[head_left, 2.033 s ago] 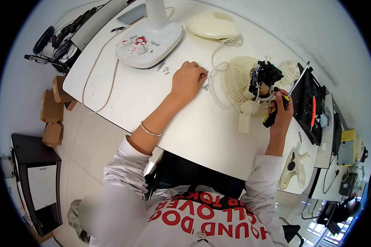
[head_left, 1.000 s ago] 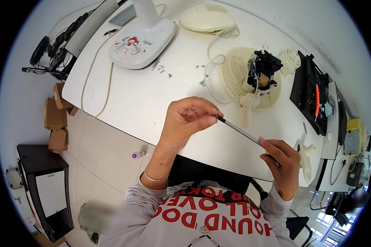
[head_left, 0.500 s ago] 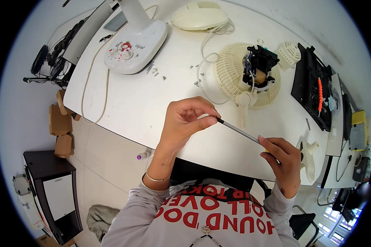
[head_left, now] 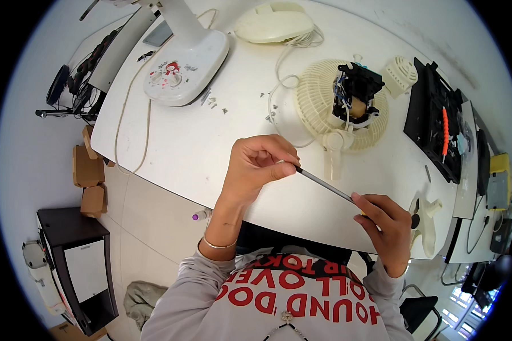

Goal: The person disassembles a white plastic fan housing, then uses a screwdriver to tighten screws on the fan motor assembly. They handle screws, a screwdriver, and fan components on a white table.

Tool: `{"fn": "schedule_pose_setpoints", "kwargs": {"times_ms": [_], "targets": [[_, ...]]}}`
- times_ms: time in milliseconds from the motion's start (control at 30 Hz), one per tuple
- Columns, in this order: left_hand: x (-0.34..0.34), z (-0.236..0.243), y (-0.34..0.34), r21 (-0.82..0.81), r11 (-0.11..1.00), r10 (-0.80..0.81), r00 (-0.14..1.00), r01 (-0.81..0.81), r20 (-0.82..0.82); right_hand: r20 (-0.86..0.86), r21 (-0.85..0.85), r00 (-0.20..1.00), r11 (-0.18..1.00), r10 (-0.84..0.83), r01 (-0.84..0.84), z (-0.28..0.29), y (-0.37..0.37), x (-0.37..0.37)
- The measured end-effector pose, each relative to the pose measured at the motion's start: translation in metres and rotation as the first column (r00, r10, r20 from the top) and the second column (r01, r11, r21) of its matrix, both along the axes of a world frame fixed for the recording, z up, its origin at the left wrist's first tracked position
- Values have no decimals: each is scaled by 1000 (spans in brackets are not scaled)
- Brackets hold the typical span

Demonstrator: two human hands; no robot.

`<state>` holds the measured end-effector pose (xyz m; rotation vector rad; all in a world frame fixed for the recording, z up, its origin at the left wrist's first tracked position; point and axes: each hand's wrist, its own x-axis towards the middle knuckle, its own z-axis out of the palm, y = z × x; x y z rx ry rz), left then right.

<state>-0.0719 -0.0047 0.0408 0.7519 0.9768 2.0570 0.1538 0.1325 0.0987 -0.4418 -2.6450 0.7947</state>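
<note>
Grey-shafted screwdriver [head_left: 327,186], earlier beside the fan [head_left: 313,105], now sits pinched in left fingers [head_left: 279,171], right fingers [head_left: 376,206] gripping it.

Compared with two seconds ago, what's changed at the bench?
Right hand brought the screwdriver back from the fan toward the body, its tip swinging left. Left hand lifted off the tabletop and drew back too; its fingers now hold the tip end. Fan, white base and black tool case stayed put.

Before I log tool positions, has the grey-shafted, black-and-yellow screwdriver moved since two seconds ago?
Yes, left and down in this view: the screwdriver was at the right side of the round cream fan cage, now below it.
</note>
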Motion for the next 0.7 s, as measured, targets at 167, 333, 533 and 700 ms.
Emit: {"fn": "schedule_pose_setpoints", "kwargs": {"times_ms": [167,333,533,700], "targets": [[2,2,4,-151,984,92,995,-98,-50,-7,-21,998,998,-59,59,-11,-14,-3],[6,2,13,-85,995,62,997,-59,38,-85,-251,994,967,-70,47,-24,-28,-5],[21,3,23,-38,999,43,987,-38,154,-166,-544,982,839,-94,-12,-37,-44,-9],[43,13,28,-128,991,57,992,-42,112,-159,-693,978,721,-132,-15,-44,-45,-4]]}}
